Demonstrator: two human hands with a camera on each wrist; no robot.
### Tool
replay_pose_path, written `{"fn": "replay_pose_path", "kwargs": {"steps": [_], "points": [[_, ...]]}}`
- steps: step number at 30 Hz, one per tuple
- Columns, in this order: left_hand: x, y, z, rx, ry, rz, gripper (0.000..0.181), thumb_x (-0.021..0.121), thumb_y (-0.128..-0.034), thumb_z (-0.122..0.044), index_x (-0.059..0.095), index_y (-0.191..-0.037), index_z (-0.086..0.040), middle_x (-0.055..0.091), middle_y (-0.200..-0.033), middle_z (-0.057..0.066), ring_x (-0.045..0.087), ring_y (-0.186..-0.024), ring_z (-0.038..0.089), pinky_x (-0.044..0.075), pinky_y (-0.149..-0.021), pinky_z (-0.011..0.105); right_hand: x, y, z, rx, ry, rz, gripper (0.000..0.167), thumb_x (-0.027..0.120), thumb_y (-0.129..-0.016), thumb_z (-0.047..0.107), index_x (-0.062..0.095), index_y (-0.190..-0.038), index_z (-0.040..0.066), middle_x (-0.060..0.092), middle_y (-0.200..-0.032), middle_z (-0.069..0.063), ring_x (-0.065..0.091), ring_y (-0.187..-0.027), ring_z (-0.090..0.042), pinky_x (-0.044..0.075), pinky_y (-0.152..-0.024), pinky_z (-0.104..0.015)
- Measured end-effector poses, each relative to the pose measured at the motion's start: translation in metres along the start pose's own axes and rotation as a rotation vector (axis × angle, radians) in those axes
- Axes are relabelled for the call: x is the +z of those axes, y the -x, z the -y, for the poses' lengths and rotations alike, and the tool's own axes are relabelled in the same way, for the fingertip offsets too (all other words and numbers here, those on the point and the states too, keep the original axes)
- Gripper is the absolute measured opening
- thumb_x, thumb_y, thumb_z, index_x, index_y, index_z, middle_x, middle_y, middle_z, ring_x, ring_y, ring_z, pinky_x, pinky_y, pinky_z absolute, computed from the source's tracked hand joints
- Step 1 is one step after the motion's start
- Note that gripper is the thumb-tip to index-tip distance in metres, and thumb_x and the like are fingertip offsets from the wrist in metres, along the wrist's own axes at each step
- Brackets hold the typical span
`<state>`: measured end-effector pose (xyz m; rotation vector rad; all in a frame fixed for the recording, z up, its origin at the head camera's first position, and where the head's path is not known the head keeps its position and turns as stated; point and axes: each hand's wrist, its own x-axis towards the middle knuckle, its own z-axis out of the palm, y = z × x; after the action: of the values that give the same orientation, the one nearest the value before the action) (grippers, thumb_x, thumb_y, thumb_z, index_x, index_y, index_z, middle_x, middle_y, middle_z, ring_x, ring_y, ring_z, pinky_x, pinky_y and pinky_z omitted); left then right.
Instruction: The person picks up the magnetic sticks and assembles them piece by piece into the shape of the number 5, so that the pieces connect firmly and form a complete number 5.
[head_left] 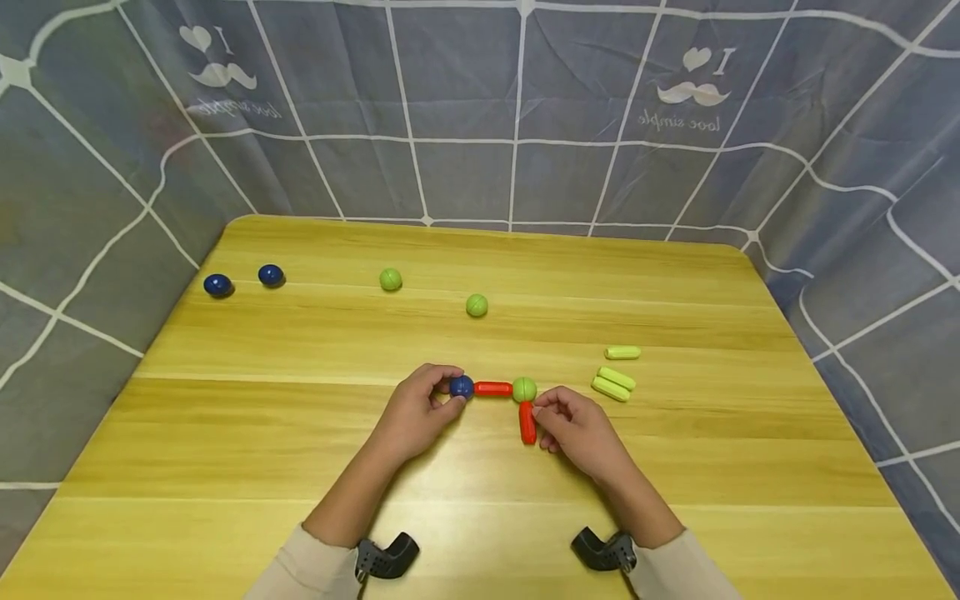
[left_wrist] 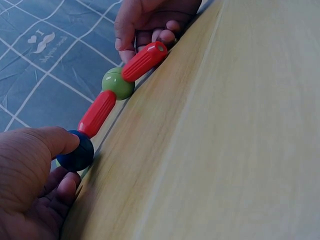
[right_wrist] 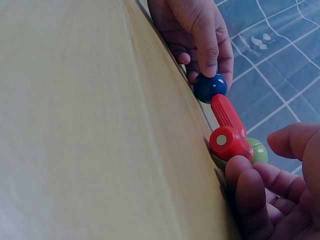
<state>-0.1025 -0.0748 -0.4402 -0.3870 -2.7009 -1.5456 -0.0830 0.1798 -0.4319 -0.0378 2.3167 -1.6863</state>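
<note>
Between thumb and fingers, my left hand [head_left: 414, 410] pinches a dark blue ball [head_left: 462, 387]. A red rod [head_left: 492, 389] joins that ball to a green ball [head_left: 524, 389]. From the green ball a second red rod [head_left: 528, 423] points toward me, its end showing a round metallic spot in the right wrist view. Beside this rod is my right hand [head_left: 583, 433]. The right wrist view shows its thumb [right_wrist: 292, 141] apart from the pieces, while its fingertips [right_wrist: 239, 167] lie against or very near the second rod and green ball.
Two loose blue balls [head_left: 271, 276] sit at the far left of the wooden table [head_left: 300, 467]. Two green balls [head_left: 477, 305] lie farther back. Several yellow-green rods [head_left: 622, 353] are right of my right hand. A grey-blue curtain [head_left: 465, 100] with white lines surrounds the table.
</note>
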Motion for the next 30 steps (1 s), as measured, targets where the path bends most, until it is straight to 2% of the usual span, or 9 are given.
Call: {"fn": "replay_pose_path", "kwargs": {"steps": [8,14,21,30], "points": [[0.0,0.0,0.0,0.006,0.004,0.002,0.033,0.075,-0.087,-0.007,0.068,-0.119,-0.006,0.063,-0.103,0.002,0.058,-0.086,0.014,0.05,-0.071,0.027,-0.008,-0.005,0.003,0.022,-0.049,0.031,0.015,0.06,-0.099,0.01,0.062,-0.105,-0.003,0.062,-0.082,-0.015,0.059,-0.066,-0.023,0.052,-0.059,-0.028],[0.0,0.0,0.001,0.008,-0.004,0.0,0.033,0.075,-0.0871,-0.008,0.068,-0.119,-0.007,0.063,-0.104,0.002,0.058,-0.086,0.014,0.05,-0.071,0.027,-0.024,-0.017,0.014,-0.028,0.061,0.049,0.018,0.059,-0.099,0.013,0.062,-0.106,-0.003,0.061,-0.082,-0.017,0.059,-0.07,-0.026,0.051,-0.061,-0.031],[0.0,0.001,0.002,-0.006,0.003,0.004,0.033,0.075,-0.0871,-0.007,0.068,-0.119,-0.007,0.063,-0.105,0.002,0.058,-0.086,0.014,0.05,-0.071,0.027,-0.038,-0.046,0.031,-0.102,0.131,0.117,0.027,0.055,-0.101,0.019,0.06,-0.115,-0.004,0.062,-0.093,-0.022,0.06,-0.082,-0.036,0.052,-0.067,-0.038],[0.001,0.001,0.001,0.013,-0.009,-0.003,0.032,0.075,-0.0871,-0.007,0.068,-0.118,-0.007,0.063,-0.105,0.001,0.059,-0.086,0.014,0.05,-0.069,0.026,-0.044,-0.088,0.053,-0.105,0.149,0.121,0.032,0.056,-0.101,0.022,0.058,-0.119,-0.005,0.06,-0.106,-0.025,0.06,-0.097,-0.038,0.05,-0.08,-0.045]]}}
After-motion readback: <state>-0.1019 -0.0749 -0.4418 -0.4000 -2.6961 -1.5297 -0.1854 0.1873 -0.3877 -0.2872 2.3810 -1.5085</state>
